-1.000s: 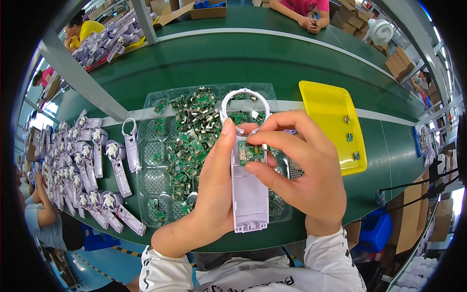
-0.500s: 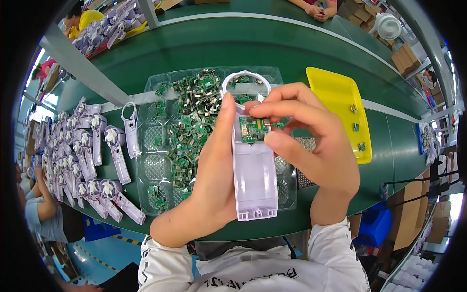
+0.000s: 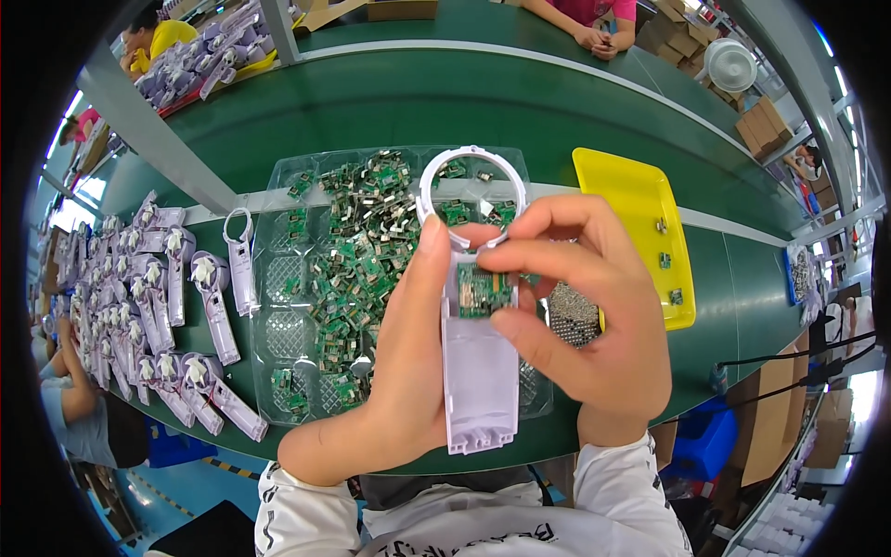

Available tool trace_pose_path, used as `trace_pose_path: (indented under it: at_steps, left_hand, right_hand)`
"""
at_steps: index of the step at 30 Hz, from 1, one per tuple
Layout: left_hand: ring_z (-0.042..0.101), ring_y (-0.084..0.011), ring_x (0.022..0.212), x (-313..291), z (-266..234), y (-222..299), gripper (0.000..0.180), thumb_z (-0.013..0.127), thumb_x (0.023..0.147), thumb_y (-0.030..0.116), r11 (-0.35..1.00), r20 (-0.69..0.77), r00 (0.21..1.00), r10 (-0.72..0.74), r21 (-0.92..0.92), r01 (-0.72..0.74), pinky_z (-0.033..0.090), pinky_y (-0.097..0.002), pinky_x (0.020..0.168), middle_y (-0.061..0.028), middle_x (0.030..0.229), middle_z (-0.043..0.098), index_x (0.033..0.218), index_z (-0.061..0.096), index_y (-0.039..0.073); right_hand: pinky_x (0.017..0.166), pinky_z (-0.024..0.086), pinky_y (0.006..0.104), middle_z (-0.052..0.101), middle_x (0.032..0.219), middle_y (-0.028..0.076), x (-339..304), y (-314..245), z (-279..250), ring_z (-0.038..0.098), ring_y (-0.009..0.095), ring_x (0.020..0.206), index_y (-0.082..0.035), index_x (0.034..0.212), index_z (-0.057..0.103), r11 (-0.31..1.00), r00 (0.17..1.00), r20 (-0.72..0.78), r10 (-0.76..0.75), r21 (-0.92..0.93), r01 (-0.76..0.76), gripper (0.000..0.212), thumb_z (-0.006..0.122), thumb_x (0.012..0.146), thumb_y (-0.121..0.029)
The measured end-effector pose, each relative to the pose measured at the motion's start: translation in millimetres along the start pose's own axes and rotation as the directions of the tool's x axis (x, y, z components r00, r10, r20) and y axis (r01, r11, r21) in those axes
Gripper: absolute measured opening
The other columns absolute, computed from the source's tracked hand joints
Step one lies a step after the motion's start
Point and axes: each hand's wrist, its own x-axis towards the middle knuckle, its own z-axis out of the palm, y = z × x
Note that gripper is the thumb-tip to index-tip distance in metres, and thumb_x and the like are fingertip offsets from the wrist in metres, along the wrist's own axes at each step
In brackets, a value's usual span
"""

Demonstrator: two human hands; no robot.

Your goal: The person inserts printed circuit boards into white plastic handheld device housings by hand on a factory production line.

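Observation:
My left hand [image 3: 394, 362] is wrapped round a pale lilac plastic housing half [image 3: 481, 385], its thumb along the left edge. The housing has a ring at the far end and a long hollow handle that points toward me. Between the fingers and thumb of my right hand [image 3: 594, 306] is a small green circuit board [image 3: 484, 291], held over the upper part of the handle. Whether the board touches the housing floor cannot be made out. Beneath both hands lies a clear plastic tray [image 3: 286, 334] heaped with loose circuit boards [image 3: 357, 269].
Many lilac assemblies with white fans [image 3: 153, 288] crowd the left side, beside one ringed housing [image 3: 240, 262]. A yellow tray [image 3: 640, 186] with several small boards stands at right, near a pile of small metal parts [image 3: 574, 316]. Co-workers sit across the green table [image 3: 390, 88].
Both hands, with the housing and the board, sit slightly lower in the picture as the view has shifted. The board is still pinched over the handle's upper part.

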Motion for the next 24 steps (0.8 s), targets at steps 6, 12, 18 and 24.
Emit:
trace_pose_path:
  at_steps: [6, 12, 18, 24]
  left_hand:
    - [0.058, -0.0158, 0.085, -1, 1, -4, 0.052, 0.042, 0.098, 0.051, 0.995, 0.020, 0.999, 0.046, 0.089, -0.047, 0.051, -0.0286, 0.068, -0.0099, 0.099, 0.057, 0.119, 0.049, 0.004]
    - [0.056, -0.0171, 0.085, 2, -1, -7, 0.051, 0.041, 0.099, 0.050, 0.994, 0.054, 0.996, 0.073, 0.079, -0.077, 0.051, -0.0288, 0.068, -0.0106, 0.096, 0.055, 0.119, 0.049, 0.003]
    - [0.057, -0.0173, 0.084, -1, 2, -8, 0.048, 0.041, 0.099, 0.048, 0.990, 0.037, 0.994, 0.106, 0.093, -0.109, 0.051, -0.0291, 0.068, -0.0112, 0.096, 0.055, 0.118, 0.049, 0.004]
    - [0.057, -0.0177, 0.084, -2, 2, -9, 0.046, 0.040, 0.100, 0.046, 0.985, 0.046, 0.990, 0.135, 0.104, -0.139, 0.051, -0.0292, 0.067, -0.0115, 0.096, 0.055, 0.118, 0.048, 0.004]
  right_hand:
    - [0.067, 0.047, 0.0248, 0.053, 0.108, 0.010, -4, -10, 0, 0.056, 0.014, 0.075, -0.002, 0.100, 0.069, 0.995, 0.998, -0.055, -0.017, -0.098, 0.012, 0.032, 0.072, 0.069, -0.001]
    - [0.065, 0.047, 0.0250, 0.053, 0.108, 0.009, -5, -11, -2, 0.057, 0.013, 0.072, -0.003, 0.100, 0.070, 0.987, 0.999, -0.048, -0.014, -0.159, 0.007, 0.030, 0.072, 0.069, -0.002]
    - [0.063, 0.047, 0.0249, 0.054, 0.107, 0.008, -7, -12, -7, 0.058, 0.013, 0.071, -0.004, 0.099, 0.070, 0.975, 1.000, -0.007, -0.030, -0.220, 0.028, 0.031, 0.072, 0.068, -0.003]
    - [0.062, 0.046, 0.0245, 0.054, 0.107, 0.008, -7, -13, -5, 0.058, 0.013, 0.071, -0.004, 0.099, 0.070, 0.976, 0.999, -0.027, -0.036, -0.215, 0.030, 0.031, 0.072, 0.068, -0.003]
